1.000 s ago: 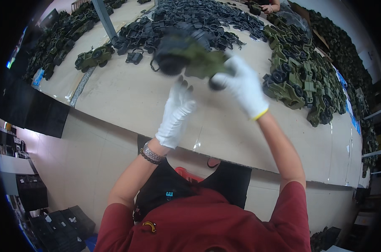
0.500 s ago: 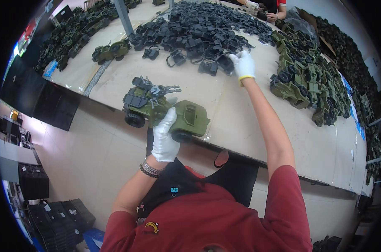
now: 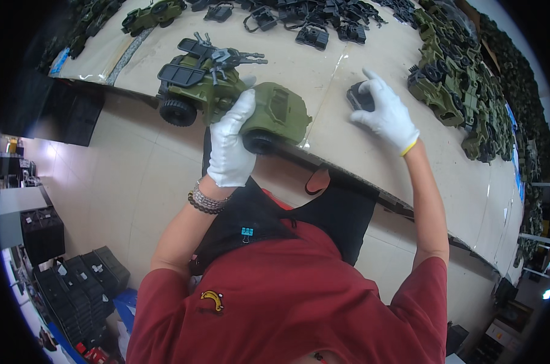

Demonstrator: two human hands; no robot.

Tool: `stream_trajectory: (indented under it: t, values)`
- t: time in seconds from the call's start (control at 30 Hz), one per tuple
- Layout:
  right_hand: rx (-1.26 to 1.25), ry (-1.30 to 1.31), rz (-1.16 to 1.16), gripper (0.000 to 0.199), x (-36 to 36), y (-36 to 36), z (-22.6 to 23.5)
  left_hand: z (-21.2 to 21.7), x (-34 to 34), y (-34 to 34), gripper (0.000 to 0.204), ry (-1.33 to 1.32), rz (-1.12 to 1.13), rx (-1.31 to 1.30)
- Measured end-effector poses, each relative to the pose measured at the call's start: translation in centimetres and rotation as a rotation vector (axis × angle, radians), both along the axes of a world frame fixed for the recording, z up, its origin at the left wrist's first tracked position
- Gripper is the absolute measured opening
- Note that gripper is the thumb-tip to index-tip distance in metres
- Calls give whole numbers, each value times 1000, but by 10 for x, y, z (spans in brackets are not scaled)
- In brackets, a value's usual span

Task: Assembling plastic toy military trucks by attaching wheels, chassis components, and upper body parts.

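Observation:
My gloved left hand is closed around the middle of an olive-green toy motorcycle with a sidecar. It has black wheels, dark grey handlebars and a grey rack, and is held at the table's near edge. To the right, my gloved right hand has a small dark grey plastic part between thumb and fingers, low over the tabletop. Its far side faces away, so its exact shape is hard to make out. Beyond both hands, similar dark grey parts lie at the near fringe of a pile.
Several green toy vehicles are heaped along the table's right side. Another green toy vehicle stands at the far left. The bare tabletop ends close to my body. Black crates are stacked on the floor at lower left.
My right hand has come back from the pile toward me, bringing a dark grey part with it. The left hand still holds the toy motorcycle. The view has tilted lower.

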State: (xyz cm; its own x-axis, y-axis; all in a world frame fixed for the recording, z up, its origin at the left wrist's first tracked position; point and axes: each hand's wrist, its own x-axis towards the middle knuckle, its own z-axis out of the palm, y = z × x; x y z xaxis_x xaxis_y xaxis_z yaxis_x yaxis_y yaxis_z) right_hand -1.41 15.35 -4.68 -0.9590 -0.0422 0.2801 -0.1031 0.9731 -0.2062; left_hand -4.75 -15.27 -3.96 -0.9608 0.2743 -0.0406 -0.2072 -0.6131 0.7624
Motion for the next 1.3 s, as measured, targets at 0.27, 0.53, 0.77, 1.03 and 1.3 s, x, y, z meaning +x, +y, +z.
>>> stream_trajectory:
  t: [0.27, 0.53, 0.77, 1.03, 1.3]
  values:
    - [76, -181, 149, 71, -7, 2, 4, -9, 3, 9, 34, -74, -13, -24]
    - [-536, 207, 213, 69, 34, -116, 39, -7, 11, 13, 29, 119, -60, -121]
    - [-678, 165, 240, 71, 40, -123, 35, -6, 19, 3, 28, 104, -98, -261]
    - [-508, 213, 271, 69, 46, -129, 40, 9, 26, 5, 33, 147, -93, -152]
    - [-268, 116, 390, 107, 54, -119, 57, 11, 28, 6, 34, 133, -117, -140]
